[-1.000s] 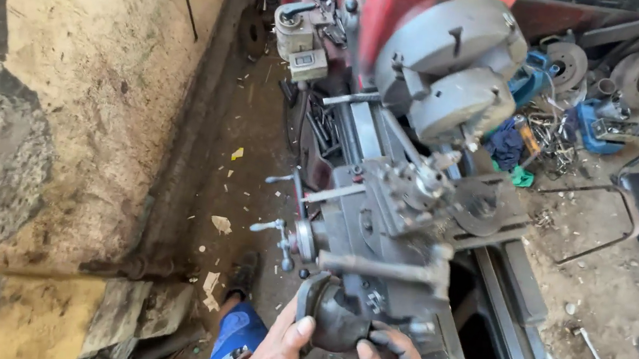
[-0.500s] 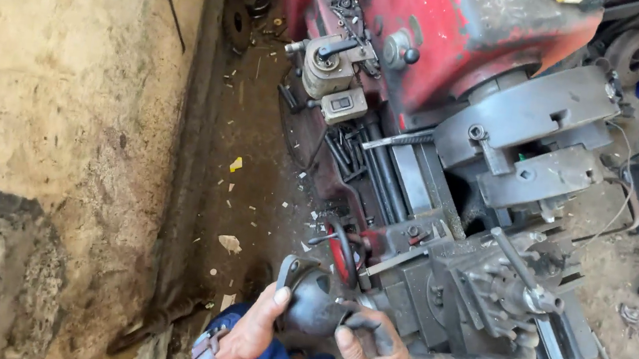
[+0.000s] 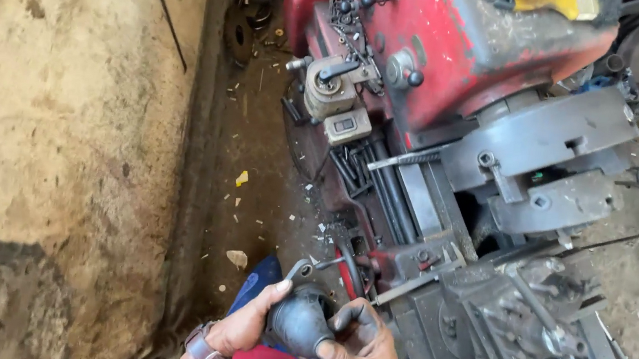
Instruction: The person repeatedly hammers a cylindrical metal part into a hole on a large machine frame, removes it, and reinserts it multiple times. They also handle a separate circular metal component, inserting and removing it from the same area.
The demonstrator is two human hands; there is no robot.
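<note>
Dark rounded metal part point(image 3: 302, 323) in both hands' closed grip, left hand point(image 3: 249, 327), right hand point(image 3: 364, 352), beside lathe point(image 3: 451, 180).

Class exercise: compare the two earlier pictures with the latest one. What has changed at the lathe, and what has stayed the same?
The view has swung toward the red headstock, so the carriage now sits lower right. The left hand and right hand have come off the machine slightly, toward the body, with the dark rounded metal part. Unchanged: both hands still grip that part; nothing was let go.
</note>
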